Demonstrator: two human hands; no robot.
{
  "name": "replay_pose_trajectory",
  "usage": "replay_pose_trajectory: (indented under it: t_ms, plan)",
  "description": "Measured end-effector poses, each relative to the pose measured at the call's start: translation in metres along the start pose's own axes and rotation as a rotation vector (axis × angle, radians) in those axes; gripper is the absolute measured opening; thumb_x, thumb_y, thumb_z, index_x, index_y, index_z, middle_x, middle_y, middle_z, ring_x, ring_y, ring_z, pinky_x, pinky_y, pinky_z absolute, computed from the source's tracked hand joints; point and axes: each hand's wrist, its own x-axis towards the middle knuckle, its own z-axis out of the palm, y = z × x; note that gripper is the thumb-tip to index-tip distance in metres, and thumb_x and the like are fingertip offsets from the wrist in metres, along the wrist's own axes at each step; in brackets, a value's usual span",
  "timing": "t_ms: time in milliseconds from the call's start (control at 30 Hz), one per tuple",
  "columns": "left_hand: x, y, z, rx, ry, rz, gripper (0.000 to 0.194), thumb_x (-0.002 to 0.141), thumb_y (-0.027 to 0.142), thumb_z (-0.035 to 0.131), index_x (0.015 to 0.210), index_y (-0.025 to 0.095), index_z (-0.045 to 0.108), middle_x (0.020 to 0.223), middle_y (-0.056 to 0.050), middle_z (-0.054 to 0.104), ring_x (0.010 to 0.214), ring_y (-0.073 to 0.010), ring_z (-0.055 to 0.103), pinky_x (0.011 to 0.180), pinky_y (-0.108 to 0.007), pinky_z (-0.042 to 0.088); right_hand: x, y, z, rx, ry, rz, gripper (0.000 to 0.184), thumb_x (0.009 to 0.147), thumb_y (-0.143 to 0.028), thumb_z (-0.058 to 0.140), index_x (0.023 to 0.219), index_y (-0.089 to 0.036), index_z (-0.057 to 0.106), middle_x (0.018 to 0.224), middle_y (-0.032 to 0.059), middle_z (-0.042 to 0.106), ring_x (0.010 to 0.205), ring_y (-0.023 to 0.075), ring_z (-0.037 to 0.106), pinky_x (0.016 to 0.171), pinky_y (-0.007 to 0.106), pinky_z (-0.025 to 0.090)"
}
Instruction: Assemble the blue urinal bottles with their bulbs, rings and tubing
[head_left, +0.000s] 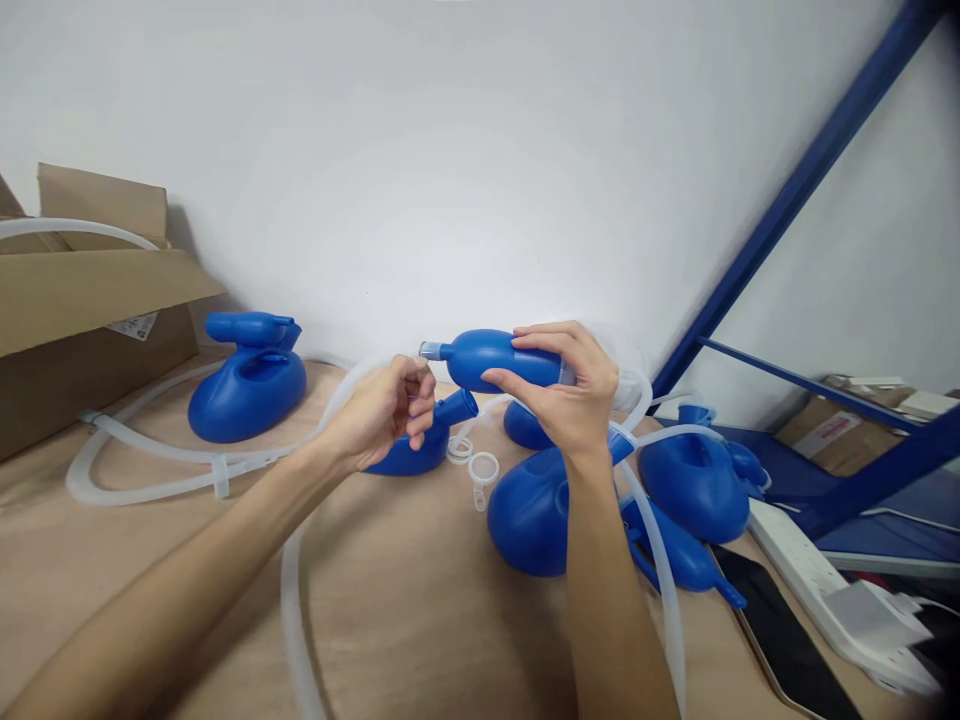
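My right hand [577, 390] is wrapped around a blue bulb-shaped piece [481, 356], held level above the table. A clear sleeve sits on the narrow nozzle at its left end. My left hand [396, 408] is just left of that nozzle, fingers curled and thumb pressed to the index finger; what the pinch holds, if anything, is too small to make out. Behind the left hand stands a blue bottle with an angled neck [412, 452]. Another blue bottle [525, 515] lies below my right hand, partly hidden by the forearm. Between them lies a whitish ring cap with a tab [483, 469].
Translucent hoses [296, 610] loop over the brown table [420, 630]. More blue bottles [251, 400] stand at left and right [694, 480]. A cardboard box [97, 370] is at left. A phone [780, 630], power strip [810, 580] and blue rack [795, 190] are at right.
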Motion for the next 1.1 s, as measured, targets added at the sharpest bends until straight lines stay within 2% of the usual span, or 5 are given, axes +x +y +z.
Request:
replay_pose_trajectory:
  t_ms: [200,333,533,833,1100]
  plan:
    - [-0.018,0.023,-0.025,0.967,0.134,0.323,0.046,0.087,0.056,0.060,0.059,0.021,0.060,0.057,-0.004,0.056,0.058,-0.0205,0.056,0.056,-0.030,0.044,0.001,0.005,-0.011,0.066,-0.043,0.020,0.028,0.078,-0.045,0.090,0.093,-0.027,0.074,0.095,0.0029,0.077,0.093,0.0244,0.074,0.087,0.046,0.061]
    - [-0.027,0.025,-0.019,1.137,0.278,0.695,0.038,0.084,0.053,0.069,0.105,0.022,0.074,0.102,-0.009,0.070,0.101,-0.0318,0.065,0.087,-0.037,0.051,0.003,0.002,-0.010,0.082,-0.108,0.027,0.030,0.076,-0.047,0.091,0.092,-0.028,0.074,0.096,0.0023,0.078,0.092,0.0243,0.074,0.087,0.046,0.061]
    - [-0.013,0.010,-0.020,1.062,-0.120,0.522,0.055,0.097,0.052,0.055,0.142,0.022,0.062,0.131,-0.011,0.070,0.116,-0.0329,0.065,0.104,-0.042,0.049,0.001,-0.005,-0.003,0.078,-0.165,-0.037,0.023,0.081,-0.041,0.088,0.093,-0.026,0.074,0.092,0.0016,0.077,0.087,0.0208,0.073,0.081,0.039,0.060]
    - [0.008,-0.029,-0.013,1.389,-0.063,0.491,0.027,0.105,0.041,0.050,0.104,0.018,0.064,0.097,-0.011,0.075,0.088,-0.0284,0.071,0.076,-0.034,0.047,-0.006,0.006,0.005,0.016,-0.023,-0.050,0.018,0.081,-0.027,0.086,0.075,-0.023,0.069,0.075,0.0008,0.075,0.069,0.0184,0.070,0.068,0.035,0.057]
    - [0.021,-0.042,-0.020,1.302,0.074,0.348,0.059,0.098,0.067,0.052,0.063,0.020,0.055,0.066,-0.005,0.065,0.064,-0.0214,0.059,0.062,-0.031,0.033,-0.001,-0.002,-0.008,-0.040,0.090,-0.096,0.016,0.084,-0.025,0.083,0.074,-0.025,0.070,0.075,0.0007,0.075,0.071,0.0212,0.071,0.071,0.038,0.058]
